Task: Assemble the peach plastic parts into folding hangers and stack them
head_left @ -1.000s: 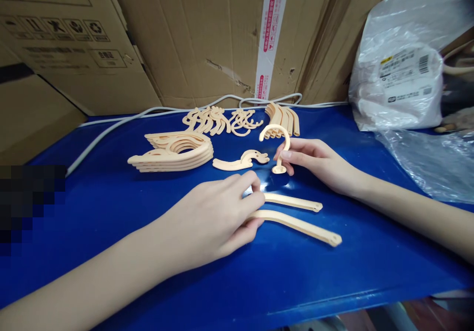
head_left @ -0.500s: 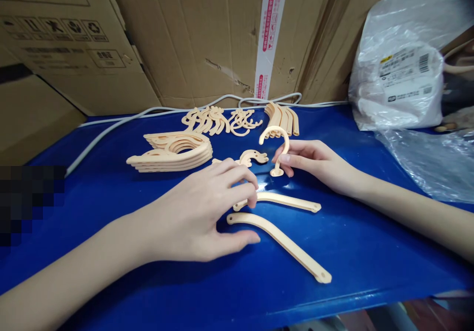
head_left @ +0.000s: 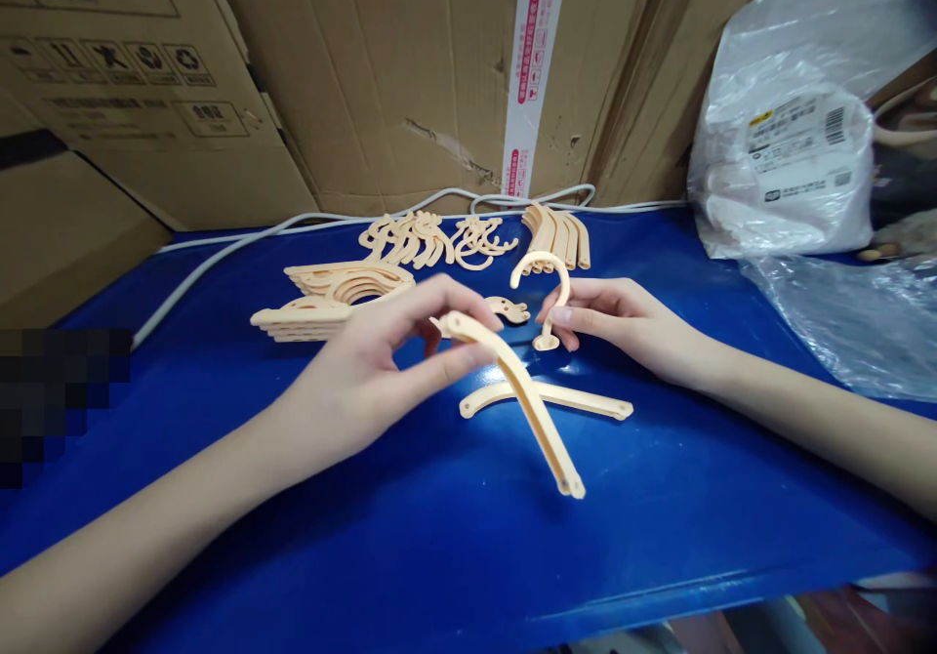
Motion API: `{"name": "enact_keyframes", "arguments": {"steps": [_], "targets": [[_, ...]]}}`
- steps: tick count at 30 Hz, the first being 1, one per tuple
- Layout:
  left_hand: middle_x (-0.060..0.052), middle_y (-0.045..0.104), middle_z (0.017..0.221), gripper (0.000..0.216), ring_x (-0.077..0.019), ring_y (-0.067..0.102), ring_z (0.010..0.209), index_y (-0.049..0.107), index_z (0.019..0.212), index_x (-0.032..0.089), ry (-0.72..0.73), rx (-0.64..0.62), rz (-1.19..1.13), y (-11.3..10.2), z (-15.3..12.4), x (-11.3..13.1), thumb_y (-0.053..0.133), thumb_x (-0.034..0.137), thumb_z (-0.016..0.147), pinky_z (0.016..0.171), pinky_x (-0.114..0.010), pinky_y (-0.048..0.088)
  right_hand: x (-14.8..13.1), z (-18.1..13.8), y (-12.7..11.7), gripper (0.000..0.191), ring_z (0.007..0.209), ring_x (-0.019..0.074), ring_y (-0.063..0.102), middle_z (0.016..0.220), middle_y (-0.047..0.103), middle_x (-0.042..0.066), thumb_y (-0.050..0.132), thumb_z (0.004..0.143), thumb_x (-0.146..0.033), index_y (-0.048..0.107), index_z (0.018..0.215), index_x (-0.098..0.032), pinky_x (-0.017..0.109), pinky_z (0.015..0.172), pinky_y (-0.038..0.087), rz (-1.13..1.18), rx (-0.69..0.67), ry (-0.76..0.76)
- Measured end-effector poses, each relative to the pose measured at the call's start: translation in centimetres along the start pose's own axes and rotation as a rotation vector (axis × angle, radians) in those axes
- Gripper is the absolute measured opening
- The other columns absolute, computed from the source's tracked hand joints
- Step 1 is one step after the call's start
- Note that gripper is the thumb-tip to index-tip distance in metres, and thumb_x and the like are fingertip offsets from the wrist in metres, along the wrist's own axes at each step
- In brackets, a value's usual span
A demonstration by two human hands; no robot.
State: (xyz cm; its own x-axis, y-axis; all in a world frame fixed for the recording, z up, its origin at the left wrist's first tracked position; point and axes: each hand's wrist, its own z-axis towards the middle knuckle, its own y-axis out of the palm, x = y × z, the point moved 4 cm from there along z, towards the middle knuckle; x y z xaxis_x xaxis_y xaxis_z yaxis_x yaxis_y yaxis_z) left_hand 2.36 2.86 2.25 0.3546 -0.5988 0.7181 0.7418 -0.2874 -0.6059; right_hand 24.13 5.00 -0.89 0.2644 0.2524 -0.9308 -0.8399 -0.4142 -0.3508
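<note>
Between thumb and fingers, my left hand (head_left: 410, 351) pinches a curved beige hanger arm (head_left: 523, 390) near its upper end, with the long end slanting down to the right. My right hand (head_left: 622, 322) grips a beige hanger hook (head_left: 562, 288) by its stem, the curl upward and the flat round foot below. A second hanger arm (head_left: 578, 398) lies on the blue table, partly behind the held one. A small curved beige piece with holes (head_left: 510, 308) lies between the hands, partly hidden by my left fingers.
Behind my left hand stands a stack of beige hanger parts (head_left: 329, 293). Farther back lie small curved pieces (head_left: 410, 236), loose hooks (head_left: 479, 239) and several hanger arms (head_left: 556, 234). A white cable (head_left: 293, 220) runs before cardboard boxes (head_left: 410, 78). A plastic bag (head_left: 783, 166) sits at right.
My left hand has closed on the nearer hanger arm and lifted it off the table, up and to the left. My right hand keeps its hold on the hook, nearly still.
</note>
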Motion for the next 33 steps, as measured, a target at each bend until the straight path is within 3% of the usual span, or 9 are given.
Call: {"name": "enact_keyframes", "arguments": {"steps": [3,8,15,18,22,26,30,33], "targets": [[0.004,0.07,0.093,0.01,-0.0112,0.061,0.082,0.073,0.099,0.028,-0.171,0.112,-0.366,-0.1,0.0,-1.0,0.068,0.033,0.092,0.07,-0.02,0.047,0.1,0.0,0.0,0.02,0.067,0.012,0.052,0.066,0.056,-0.003,0.06,0.094,-0.035,0.065,0.084,-0.017,0.027,0.069,0.039,0.008,0.003,0.015],[0.003,0.073,0.089,0.012,-0.0095,0.064,0.085,0.08,0.093,0.03,-0.361,0.105,-0.793,0.9,0.0,-1.7,0.068,0.03,0.092,0.076,-0.016,0.05,0.2,0.1,-0.2,0.02,0.068,0.0119,0.052,0.067,0.057,-0.003,0.061,0.094,-0.034,0.067,0.086,-0.017,0.027,0.07,0.04,0.008,-0.001,0.014],[-0.001,0.07,0.085,0.017,-0.0108,0.064,0.081,0.079,0.088,0.02,-0.479,0.085,-0.925,1.1,0.3,-1.2,0.063,0.024,0.092,0.073,-0.016,0.053,0.0,0.0,-0.1,0.022,0.068,0.012,0.052,0.067,0.056,-0.003,0.061,0.094,-0.036,0.067,0.084,-0.017,0.028,0.071,0.04,-0.017,-0.003,0.014],[-0.002,0.063,0.074,0.021,-0.0109,0.06,0.065,0.073,0.088,0.018,-0.518,0.024,-0.87,1.2,0.1,-1.4,0.056,0.028,0.095,0.059,-0.019,0.052,-0.2,0.1,0.0,0.024,0.067,0.0125,0.051,0.067,0.056,-0.002,0.061,0.093,-0.039,0.066,0.083,-0.017,0.028,0.07,0.04,-0.027,0.002,0.024],[0.002,0.05,0.067,0.027,-0.0087,0.045,0.049,0.068,0.1,0.022,-0.476,-0.093,-0.645,1.6,-0.2,-1.6,0.048,0.04,0.101,0.041,-0.02,0.036,-0.2,0.1,0.0,0.028,0.068,0.0127,0.051,0.067,0.056,-0.002,0.062,0.092,-0.042,0.065,0.079,-0.018,0.028,0.069,0.039,-0.011,0.001,0.023],[0.004,0.047,0.065,0.038,-0.0108,0.044,0.054,0.067,0.11,0.023,-0.254,-0.125,-0.212,1.7,-0.3,-1.1,0.036,0.045,0.105,0.05,-0.024,0.038,-0.1,0.1,0.0,0.032,0.068,0.0128,0.05,0.067,0.055,-0.002,0.064,0.091,-0.048,0.065,0.078,-0.018,0.028,0.069,0.038,-0.001,-0.001,0.016],[0.001,0.067,0.08,0.041,-0.0137,0.06,0.072,0.069,0.099,0.021,-0.087,-0.134,0.184,1.6,-0.5,-0.6,0.033,0.04,0.106,0.067,-0.026,0.042,-0.2,0.1,0.0,0.033,0.068,0.0129,0.05,0.067,0.055,-0.002,0.065,0.09,-0.049,0.067,0.082,-0.018,0.029,0.07,0.038,0.004,-0.005,0.022],[0.002,0.065,0.072,0.044,-0.0137,0.059,0.064,0.066,0.084,0.02,-0.04,-0.147,0.369,1.8,-0.6,-0.6,0.035,0.045,0.104,0.058,-0.026,0.035,-0.2,0.1,0.0,0.031,0.069,0.013,0.05,0.067,0.056,-0.002,0.064,0.091,-0.047,0.068,0.083,-0.018,0.029,0.07,0.038,0.001,-0.005,0.025]]}}
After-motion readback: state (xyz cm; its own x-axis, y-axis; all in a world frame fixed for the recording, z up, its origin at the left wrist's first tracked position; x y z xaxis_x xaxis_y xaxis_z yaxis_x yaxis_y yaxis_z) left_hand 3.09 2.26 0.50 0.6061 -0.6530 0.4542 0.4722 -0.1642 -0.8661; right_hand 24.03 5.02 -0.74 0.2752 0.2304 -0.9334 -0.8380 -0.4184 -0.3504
